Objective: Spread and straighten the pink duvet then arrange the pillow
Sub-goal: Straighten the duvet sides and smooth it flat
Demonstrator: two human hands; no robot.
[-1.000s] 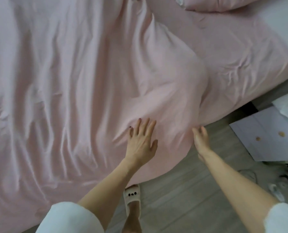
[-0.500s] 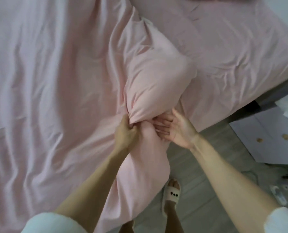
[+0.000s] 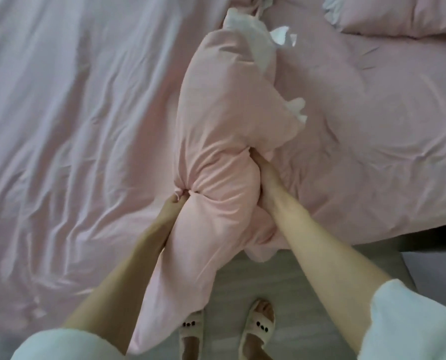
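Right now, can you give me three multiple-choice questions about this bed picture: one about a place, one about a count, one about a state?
1. Where is the pillow?
A. top right of the bed
B. on the floor
C. under the left hand

2. How many slippers show on the floor?
A. none
B. two
C. four

3. What is the left hand doing?
A. lying flat and open
B. gripping a bunch of the duvet
C. holding a slipper

Answers: 1 A, it lies at the picture's upper right corner. 2 B, one on each foot below the duvet. 3 B, its fingers curl into gathered pink cloth; the right hand also grips a fold.
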